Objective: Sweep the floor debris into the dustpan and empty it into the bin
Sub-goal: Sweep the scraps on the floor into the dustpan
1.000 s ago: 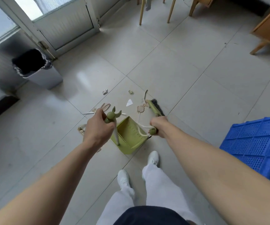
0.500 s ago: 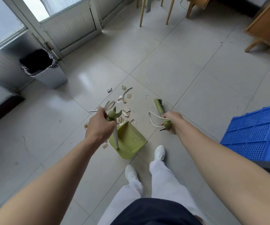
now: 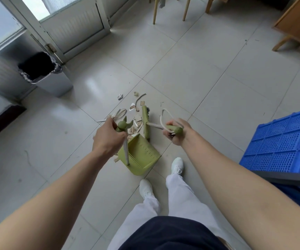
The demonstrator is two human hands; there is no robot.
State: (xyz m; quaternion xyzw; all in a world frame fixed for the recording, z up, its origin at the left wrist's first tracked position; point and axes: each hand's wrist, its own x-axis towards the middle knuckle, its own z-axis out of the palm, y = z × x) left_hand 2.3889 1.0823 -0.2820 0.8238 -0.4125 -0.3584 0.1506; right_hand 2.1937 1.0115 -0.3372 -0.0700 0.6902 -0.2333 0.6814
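Floor tiles [image 3: 181, 78] hold debris [image 3: 136, 123] just beyond fingers [image 3: 110, 124] gripping dustpan [image 3: 142, 156], broom [image 3: 145, 121].

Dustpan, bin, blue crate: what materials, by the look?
Dustpan: likely plastic, matte olive green, with moulded slots and comb teeth.
Bin: smooth grey shell, plastic or painted metal, cannot tell which; crinkled liner folded over the rim.
Crate: plastic, bright blue, with a moulded grid of holes.
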